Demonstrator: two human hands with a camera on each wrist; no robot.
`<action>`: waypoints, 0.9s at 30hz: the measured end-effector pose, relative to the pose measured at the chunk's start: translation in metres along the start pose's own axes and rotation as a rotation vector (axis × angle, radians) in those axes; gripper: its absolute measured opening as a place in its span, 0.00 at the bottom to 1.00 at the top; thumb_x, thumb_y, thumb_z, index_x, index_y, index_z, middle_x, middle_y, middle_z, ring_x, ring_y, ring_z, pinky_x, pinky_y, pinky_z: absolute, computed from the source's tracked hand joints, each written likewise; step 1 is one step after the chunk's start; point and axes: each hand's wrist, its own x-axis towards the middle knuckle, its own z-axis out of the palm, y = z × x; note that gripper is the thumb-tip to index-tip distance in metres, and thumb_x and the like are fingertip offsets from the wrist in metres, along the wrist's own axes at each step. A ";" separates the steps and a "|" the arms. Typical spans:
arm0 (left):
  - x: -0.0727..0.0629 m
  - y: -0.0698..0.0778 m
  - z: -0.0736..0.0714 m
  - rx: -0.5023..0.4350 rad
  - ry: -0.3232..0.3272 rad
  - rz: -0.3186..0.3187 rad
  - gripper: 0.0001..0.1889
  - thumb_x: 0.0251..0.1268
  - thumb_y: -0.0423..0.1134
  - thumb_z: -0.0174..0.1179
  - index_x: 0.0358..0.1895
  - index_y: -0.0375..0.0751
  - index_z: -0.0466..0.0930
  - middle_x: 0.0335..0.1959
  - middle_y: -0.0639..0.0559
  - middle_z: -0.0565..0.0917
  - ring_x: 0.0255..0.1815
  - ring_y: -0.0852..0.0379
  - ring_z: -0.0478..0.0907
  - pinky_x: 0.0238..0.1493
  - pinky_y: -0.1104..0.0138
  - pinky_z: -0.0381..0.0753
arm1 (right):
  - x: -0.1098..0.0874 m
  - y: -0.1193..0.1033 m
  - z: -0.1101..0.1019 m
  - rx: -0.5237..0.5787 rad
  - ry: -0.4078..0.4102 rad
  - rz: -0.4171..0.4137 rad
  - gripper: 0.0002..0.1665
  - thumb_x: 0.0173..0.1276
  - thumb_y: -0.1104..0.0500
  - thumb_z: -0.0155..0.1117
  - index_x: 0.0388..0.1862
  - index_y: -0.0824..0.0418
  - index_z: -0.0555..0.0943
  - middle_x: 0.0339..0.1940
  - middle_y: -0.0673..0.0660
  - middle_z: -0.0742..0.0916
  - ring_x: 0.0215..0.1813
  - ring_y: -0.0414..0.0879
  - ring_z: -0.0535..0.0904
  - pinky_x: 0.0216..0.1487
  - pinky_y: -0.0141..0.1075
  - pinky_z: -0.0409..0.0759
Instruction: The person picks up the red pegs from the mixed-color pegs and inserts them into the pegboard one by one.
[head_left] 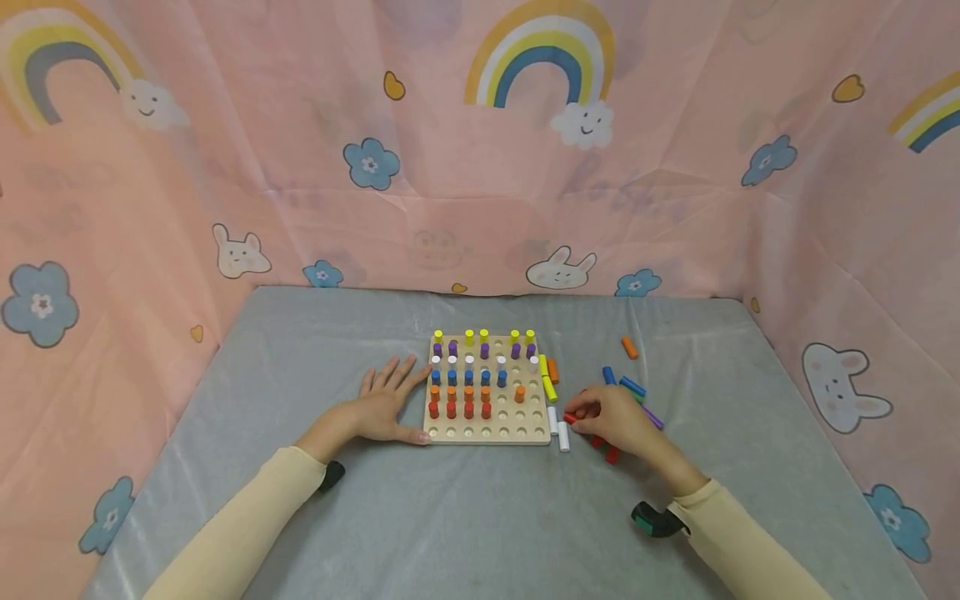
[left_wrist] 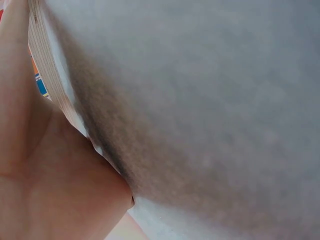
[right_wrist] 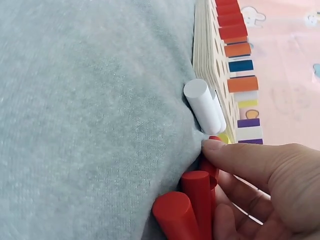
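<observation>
A wooden pegboard (head_left: 525, 423) lies on the table with rows of yellow, purple, white, blue, orange and red pegs standing in its holes. Against its left edge rests my left hand (head_left: 384, 407), fingers spread, the thumb at the near corner. Right of the board, my right hand (head_left: 611, 414) pinches a red peg (head_left: 571, 418) between thumb and fingertips, low over the cloth. In the right wrist view, more red pegs (right_wrist: 176, 217) lie just beside that hand. Two white pegs (head_left: 563, 437) lie between the hand and the board.
Along the board's right side lie yellow pegs (head_left: 550, 388) and an orange peg (head_left: 553, 372). Blue pegs (head_left: 633, 386), a green peg and a purple peg (head_left: 653, 417) lie beyond the right hand. Farther back is another orange peg (head_left: 629, 347). A grey cloth (head_left: 360, 525) covers the table.
</observation>
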 end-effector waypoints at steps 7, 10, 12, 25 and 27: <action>0.001 -0.001 0.001 0.010 -0.001 -0.003 0.61 0.51 0.71 0.66 0.81 0.54 0.38 0.83 0.41 0.35 0.83 0.34 0.30 0.74 0.31 0.34 | 0.000 0.001 0.000 0.000 0.006 -0.001 0.10 0.58 0.64 0.74 0.40 0.60 0.88 0.30 0.51 0.86 0.32 0.40 0.77 0.32 0.28 0.76; 0.001 -0.001 0.001 0.007 -0.003 -0.001 0.61 0.51 0.71 0.66 0.81 0.54 0.38 0.83 0.41 0.35 0.83 0.34 0.29 0.74 0.31 0.34 | 0.000 0.001 0.001 -0.006 0.015 -0.016 0.10 0.57 0.64 0.74 0.40 0.60 0.88 0.29 0.51 0.86 0.32 0.39 0.78 0.32 0.27 0.77; 0.001 -0.001 0.001 0.006 -0.002 0.000 0.61 0.51 0.70 0.66 0.81 0.54 0.38 0.83 0.41 0.35 0.83 0.34 0.29 0.74 0.31 0.33 | 0.000 0.001 0.001 -0.008 0.016 -0.017 0.10 0.57 0.64 0.74 0.40 0.60 0.88 0.30 0.51 0.86 0.32 0.39 0.78 0.32 0.28 0.77; 0.002 -0.003 0.003 0.009 0.005 0.001 0.61 0.51 0.71 0.66 0.81 0.54 0.38 0.83 0.42 0.35 0.83 0.34 0.30 0.74 0.31 0.34 | 0.003 -0.008 -0.003 0.010 0.021 0.031 0.10 0.60 0.62 0.73 0.42 0.59 0.88 0.31 0.52 0.87 0.33 0.40 0.78 0.33 0.30 0.77; 0.002 -0.002 0.002 0.010 0.004 0.001 0.61 0.51 0.71 0.65 0.81 0.54 0.38 0.83 0.42 0.35 0.83 0.34 0.30 0.74 0.31 0.34 | 0.004 -0.011 -0.003 0.005 0.023 0.031 0.10 0.60 0.61 0.73 0.42 0.58 0.88 0.32 0.52 0.87 0.33 0.41 0.78 0.34 0.30 0.78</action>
